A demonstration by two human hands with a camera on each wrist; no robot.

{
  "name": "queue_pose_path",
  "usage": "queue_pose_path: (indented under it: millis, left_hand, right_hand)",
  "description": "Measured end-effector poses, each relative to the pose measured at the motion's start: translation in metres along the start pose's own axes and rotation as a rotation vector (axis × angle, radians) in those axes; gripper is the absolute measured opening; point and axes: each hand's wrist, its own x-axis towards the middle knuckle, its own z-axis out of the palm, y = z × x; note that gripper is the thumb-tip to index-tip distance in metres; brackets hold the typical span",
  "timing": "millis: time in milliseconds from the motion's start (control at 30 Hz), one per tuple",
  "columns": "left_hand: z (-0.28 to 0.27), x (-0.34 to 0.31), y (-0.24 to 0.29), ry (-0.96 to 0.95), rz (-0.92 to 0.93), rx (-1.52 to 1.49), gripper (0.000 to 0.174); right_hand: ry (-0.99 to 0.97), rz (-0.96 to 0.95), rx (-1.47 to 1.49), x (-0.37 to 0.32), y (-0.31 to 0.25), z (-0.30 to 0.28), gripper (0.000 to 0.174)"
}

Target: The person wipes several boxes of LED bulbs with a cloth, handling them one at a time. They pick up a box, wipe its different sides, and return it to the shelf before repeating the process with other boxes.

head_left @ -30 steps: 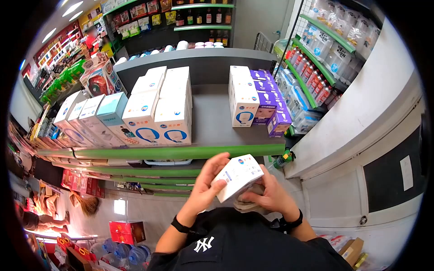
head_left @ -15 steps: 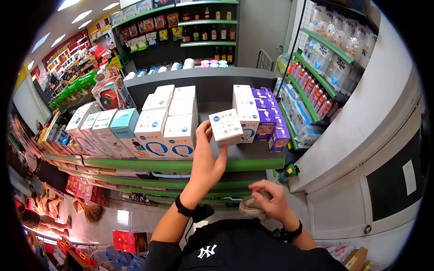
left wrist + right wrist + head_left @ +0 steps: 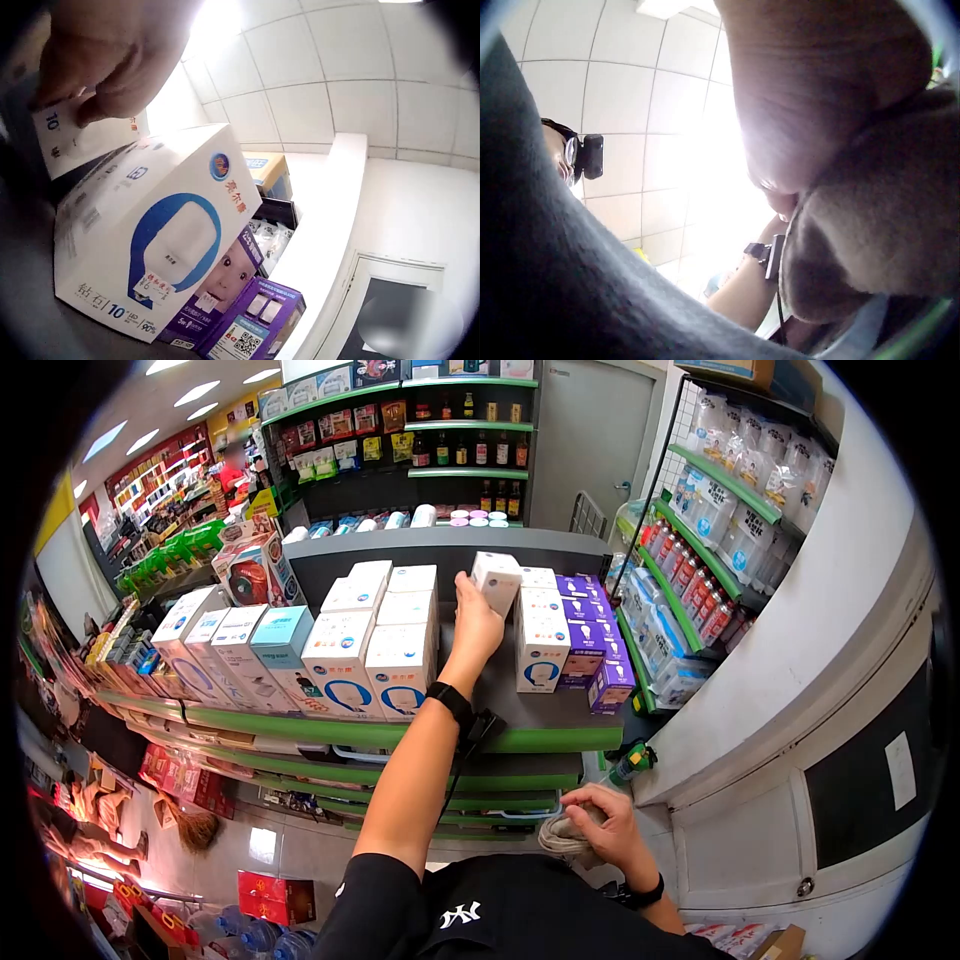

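The left hand (image 3: 476,622) is raised to the grey shelf (image 3: 520,705) with its arm stretched out, and it grips a small white box (image 3: 497,581) from below, the fingers wrapped up one side and the thumb on another. The box is plain white card, squarish and a little taller than wide, with sharp edges. The faces turned to the head camera look almost bare. In the left wrist view a strip of the small white box (image 3: 64,142) shows under the fingers (image 3: 112,71). There it bears a dark "10" and some small red print, too small to read. The box is held in the gap between two stacks, above the shelf's deck and not resting on it. It is just beside the top of the white bulb boxes (image 3: 542,638) on its right, each printed with a blue bulb shape, but I cannot tell if it touches them. Purple boxes (image 3: 592,630) stand beyond those, and a second stack of white boxes (image 3: 400,645) stands on the left of the gap. The right hand (image 3: 606,828) is low by the person's waist, under the shelf's green front edge, with its fingers curled round a bunched beige cloth (image 3: 560,838). The right wrist view shows the cloth (image 3: 877,232) pressed up against that hand (image 3: 817,82).
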Motion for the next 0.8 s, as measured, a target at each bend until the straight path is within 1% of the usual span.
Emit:
queue_pose_path:
  millis: [67, 167, 367, 600, 700, 800]
  left_hand:
    - [0.006, 0.000, -0.006, -0.078, -0.101, -0.060, 0.075]
    - [0.017, 0.005, -0.026, -0.125, -0.096, -0.114, 0.075]
    - [0.020, 0.005, -0.026, -0.103, -0.102, -0.121, 0.075]
    - [0.021, 0.005, -0.022, -0.085, -0.151, -0.124, 0.074]
    - [0.021, 0.006, -0.026, -0.102, -0.122, -0.181, 0.073]
    - [0.020, 0.007, -0.026, -0.170, -0.194, -0.224, 0.073]
  right_hand:
    - [0.013, 0.009, 0.001, -0.002, 0.001, 0.000, 0.016]
    - [0.037, 0.033, 0.011, -0.004, 0.005, 0.000, 0.015]
    - [0.010, 0.081, 0.019, -0.003, 0.007, 0.002, 0.015]
    - [-0.022, 0.058, -0.025, 0.002, 0.002, 0.005, 0.015]
    - [-0.025, 0.038, -0.033, 0.003, 0.001, 0.007, 0.015]
    - [-0.027, 0.044, -0.027, 0.002, 0.002, 0.008, 0.015]
